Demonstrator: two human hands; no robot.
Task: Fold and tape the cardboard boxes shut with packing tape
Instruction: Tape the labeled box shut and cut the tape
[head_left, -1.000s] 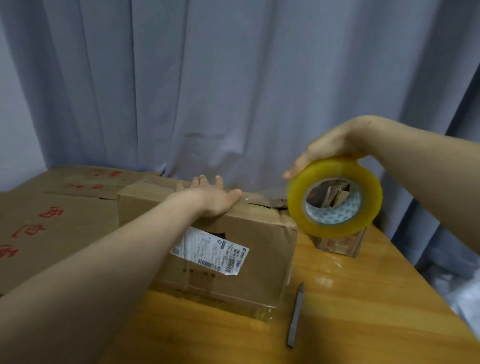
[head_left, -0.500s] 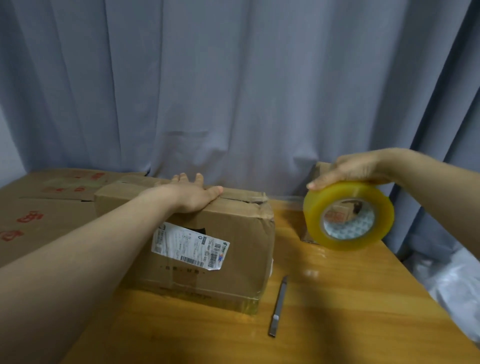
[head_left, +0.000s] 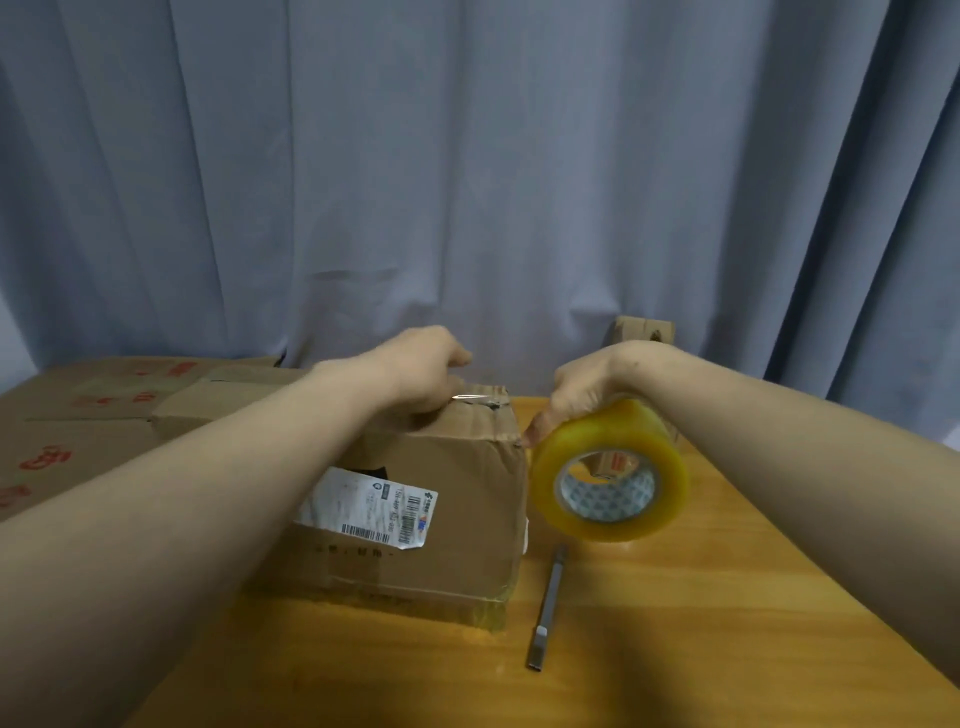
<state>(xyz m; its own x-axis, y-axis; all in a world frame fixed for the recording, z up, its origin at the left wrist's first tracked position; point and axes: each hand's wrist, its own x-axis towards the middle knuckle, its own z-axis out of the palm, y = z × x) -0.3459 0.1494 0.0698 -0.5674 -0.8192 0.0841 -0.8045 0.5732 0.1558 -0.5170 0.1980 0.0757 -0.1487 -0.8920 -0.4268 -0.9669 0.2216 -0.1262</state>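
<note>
Grey curtain (head_left: 467, 156) behind, wooden counter (head_left: 727, 571) below. I read the cardboard box (head_left: 441, 519) at centre; left hand (head_left: 415, 374) bears on its top flaps, apparently holding them flat, finger state indeterminate. Right hand (head_left: 592, 389) fingers clamp the tape roll (head_left: 618, 431) at the box's 3 o'clock, positioned to start a strip

Your left forearm (head_left: 208, 493) and right forearm (head_left: 779, 457) are bare from the lower corners of the view up to the wrists, each narrowing as it goes. Your left hand (head_left: 421, 371) and right hand (head_left: 587, 395) are bare too.
</note>
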